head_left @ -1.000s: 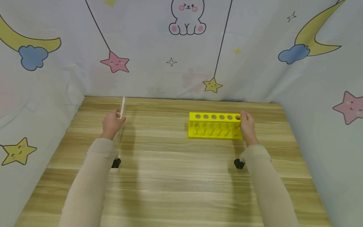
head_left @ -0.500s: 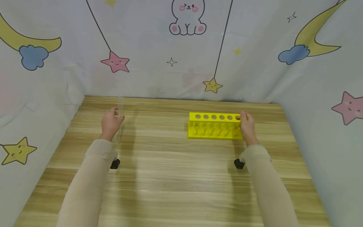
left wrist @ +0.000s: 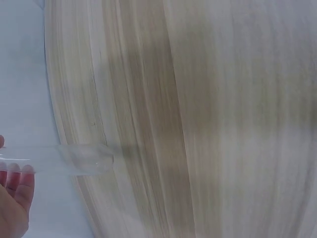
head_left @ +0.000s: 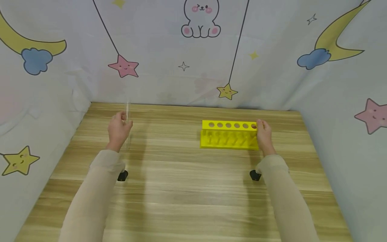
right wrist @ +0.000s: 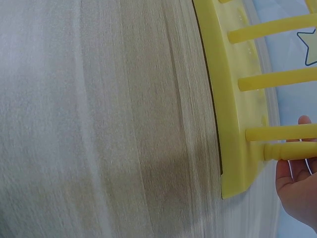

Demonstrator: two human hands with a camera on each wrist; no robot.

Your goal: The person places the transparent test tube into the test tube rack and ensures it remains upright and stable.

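My left hand (head_left: 118, 131), at the left of the table, pinches a clear test tube (head_left: 128, 109) between thumb and fingers. The tube stands nearly upright in the head view. In the left wrist view, the rounded end of the test tube (left wrist: 89, 159) sticks out beyond the fingers (left wrist: 25, 188). A yellow test tube rack (head_left: 229, 137) stands on the table at right of centre, with a row of several holes along its top. My right hand (head_left: 264, 136) grips the rack's right end, its fingers (right wrist: 285, 173) around the end post in the right wrist view.
Both hands are over a wood-grain table (head_left: 181, 188). A white cloth (head_left: 163, 80) printed with stars and moons hangs behind it and along both sides. Black wrist devices (head_left: 122, 175) show beneath the cream sleeves (head_left: 90, 198).
The test tube, which leaned to the right at first, has turned more upright, and my left hand has shifted slightly left. My right hand and the rack have stayed in place.
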